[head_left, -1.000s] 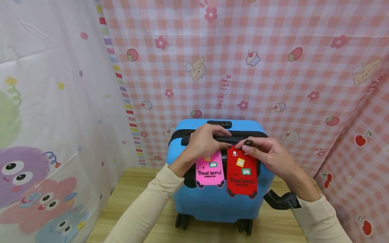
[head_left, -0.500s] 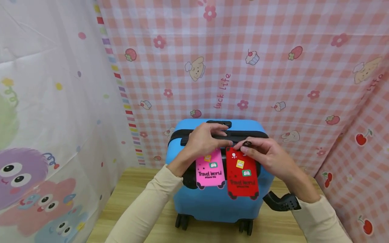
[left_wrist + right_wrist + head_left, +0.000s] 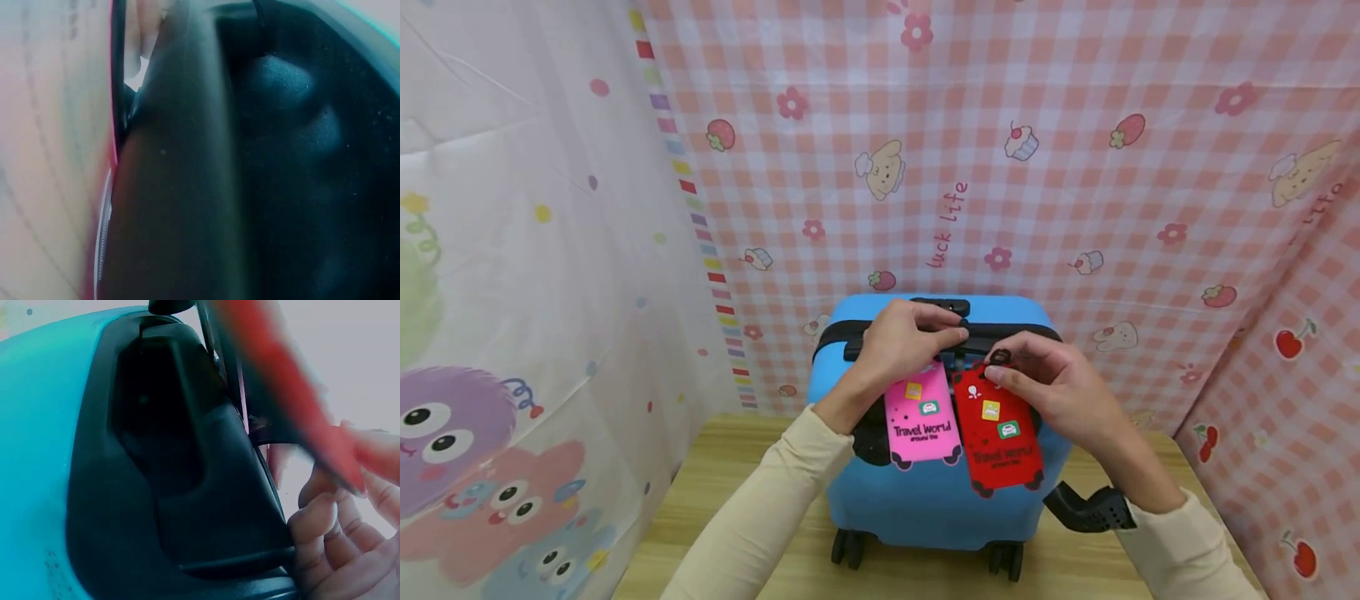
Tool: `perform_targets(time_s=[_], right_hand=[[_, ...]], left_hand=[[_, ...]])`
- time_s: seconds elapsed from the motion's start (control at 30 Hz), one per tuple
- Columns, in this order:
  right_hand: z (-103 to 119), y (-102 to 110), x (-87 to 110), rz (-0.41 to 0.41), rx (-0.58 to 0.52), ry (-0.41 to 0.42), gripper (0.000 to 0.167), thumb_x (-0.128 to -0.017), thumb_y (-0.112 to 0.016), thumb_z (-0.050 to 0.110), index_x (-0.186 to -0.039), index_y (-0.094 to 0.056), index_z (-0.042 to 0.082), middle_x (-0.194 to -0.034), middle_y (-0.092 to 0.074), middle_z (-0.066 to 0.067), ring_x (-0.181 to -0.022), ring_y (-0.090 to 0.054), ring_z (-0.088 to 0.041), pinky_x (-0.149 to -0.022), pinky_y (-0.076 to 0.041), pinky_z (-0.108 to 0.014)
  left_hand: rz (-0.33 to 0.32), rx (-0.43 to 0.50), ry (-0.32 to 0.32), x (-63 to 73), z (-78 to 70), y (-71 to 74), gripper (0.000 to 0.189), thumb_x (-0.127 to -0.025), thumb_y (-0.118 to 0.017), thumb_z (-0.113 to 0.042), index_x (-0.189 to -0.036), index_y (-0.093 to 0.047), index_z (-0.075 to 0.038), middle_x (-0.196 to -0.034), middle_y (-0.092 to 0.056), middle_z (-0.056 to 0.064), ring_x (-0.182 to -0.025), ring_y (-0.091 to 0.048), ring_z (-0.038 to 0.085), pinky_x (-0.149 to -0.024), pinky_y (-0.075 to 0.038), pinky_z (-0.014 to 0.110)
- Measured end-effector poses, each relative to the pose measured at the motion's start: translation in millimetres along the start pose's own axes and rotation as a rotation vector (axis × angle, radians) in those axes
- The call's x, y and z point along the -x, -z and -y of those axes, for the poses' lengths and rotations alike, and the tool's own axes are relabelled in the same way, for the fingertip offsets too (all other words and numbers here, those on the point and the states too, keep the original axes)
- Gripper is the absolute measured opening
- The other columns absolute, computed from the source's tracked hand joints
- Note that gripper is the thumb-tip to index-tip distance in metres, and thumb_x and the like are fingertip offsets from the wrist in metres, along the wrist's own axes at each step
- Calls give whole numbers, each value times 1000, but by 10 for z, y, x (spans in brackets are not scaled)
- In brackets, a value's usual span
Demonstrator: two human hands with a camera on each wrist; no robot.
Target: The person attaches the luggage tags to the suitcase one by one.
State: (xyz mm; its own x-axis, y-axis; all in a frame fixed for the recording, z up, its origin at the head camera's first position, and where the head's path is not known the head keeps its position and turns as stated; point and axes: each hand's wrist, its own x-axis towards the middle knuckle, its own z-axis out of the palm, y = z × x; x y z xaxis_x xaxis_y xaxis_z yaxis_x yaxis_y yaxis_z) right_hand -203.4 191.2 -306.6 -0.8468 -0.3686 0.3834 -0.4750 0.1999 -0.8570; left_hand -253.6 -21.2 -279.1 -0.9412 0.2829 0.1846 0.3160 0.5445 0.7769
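- The suitcase (image 3: 925, 512), blue with black trim, is the landmark; it stands upright on its wheels (image 3: 848, 547) on a wood-patterned surface (image 3: 730, 500).
- Left hand (image 3: 898, 342): above the suitcase's upper front, thumb and index finger nearly together, pinching a small black strap end (image 3: 963, 327) by the suitcase's black handle (image 3: 988, 342). What the strap joins to is unclear.
- Right hand (image 3: 1063, 383): in front of the suitcase's upper right, thumb and fingertips closed on the top of the red tag (image 3: 1002, 433), beside a small black loop (image 3: 1000, 358).
- The red tag hangs before the suitcase's front, right of its middle, slightly tilted.
- The pink tag (image 3: 922, 425) hangs before the suitcase's front too, left of the red one and below the left hand; that hand hides its top, so whether the palm touches it cannot be told.
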Motion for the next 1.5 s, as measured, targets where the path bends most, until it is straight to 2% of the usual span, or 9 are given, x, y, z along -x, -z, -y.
perform_targets(time_s=[0.33, 0.73, 0.97, 1.1, 1.17, 1.23, 1.37, 1.43, 1.5], right_hand=[[58, -68, 37, -77, 172, 106, 11, -94, -66, 4, -102, -69, 10, -100, -61, -1, -84, -64, -18, -70, -58, -30], [26, -120, 8, -195, 268, 127, 11, -90, -70, 2, -98, -73, 8, -98, -59, 1, -81, -52, -15, -67, -48, -24], [-5, -166, -10, -236, 315, 144, 12, -88, -71, 0, -97, -74, 8, -99, -61, 3, -78, -52, -13, -68, -47, -23], [-25, -194, -22, -249, 322, 187, 14, -88, -72, -1, -95, -74, 10, -98, -62, 2, -77, -52, -12, -66, -46, -23], [-28, -203, -25, -249, 323, 203, 15, -88, -72, -1, -95, -75, 11, -97, -63, 3, -77, -52, -12, -66, -46, -23], [-23, -210, -30, -249, 328, 208, 15, -88, -72, 0, -94, -75, 13, -97, -65, 4, -77, -52, -12, -66, -45, -23], [-4, -226, -41, -262, 358, 214, 13, -88, -74, 4, -94, -76, 16, -93, -67, 7, -75, -51, -11, -63, -44, -23], [-1, -233, -48, -276, 376, 224, 13, -87, -75, 5, -94, -77, 16, -90, -68, 8, -73, -50, -11, -61, -43, -22], [-4, -237, -51, -290, 393, 237, 13, -86, -76, 5, -93, -77, 16, -89, -68, 7, -71, -50, -10, -60, -42, -22]], left_hand=[[-75, -46, -53, 9, 2, -33, 13, -92, -72, -33, -98, -77, -23, -86, -73, -10, -83, -64, 6, -84, -44, 39], [-105, 59, -90, 13, -19, -15, 10, -98, -64, -25, -103, -66, -17, -97, -69, -3, -81, -61, 14, -73, -49, 32], [-81, 56, -265, 18, -9, 13, 10, -100, -60, -20, -108, -60, -15, -117, -70, 4, -106, -66, 15, -86, -54, 35], [-57, 19, -383, 21, -15, 18, 9, -101, -57, -17, -109, -58, -13, -116, -71, 5, -112, -67, 15, -89, -52, 33], [-45, 11, -421, 22, -13, 22, 7, -102, -56, -17, -108, -57, -13, -112, -72, 4, -106, -68, 13, -84, -51, 29], [-28, 5, -459, 20, -3, 33, 6, -102, -56, -16, -107, -57, -13, -106, -73, 4, -88, -68, 11, -74, -47, 26], [-9, 3, -517, 12, 28, 49, 7, -102, -56, -15, -108, -56, -11, -94, -73, 3, -54, -46, 13, -59, -37, 23], [-3, 14, -526, 13, 37, 51, 9, -101, -56, -14, -110, -55, -10, -91, -73, 3, -50, -40, 14, -57, -35, 23], [4, 33, -528, 11, 42, 47, 10, -101, -57, -13, -110, -55, -9, -93, -74, 4, -57, -51, 14, -62, -38, 23]])
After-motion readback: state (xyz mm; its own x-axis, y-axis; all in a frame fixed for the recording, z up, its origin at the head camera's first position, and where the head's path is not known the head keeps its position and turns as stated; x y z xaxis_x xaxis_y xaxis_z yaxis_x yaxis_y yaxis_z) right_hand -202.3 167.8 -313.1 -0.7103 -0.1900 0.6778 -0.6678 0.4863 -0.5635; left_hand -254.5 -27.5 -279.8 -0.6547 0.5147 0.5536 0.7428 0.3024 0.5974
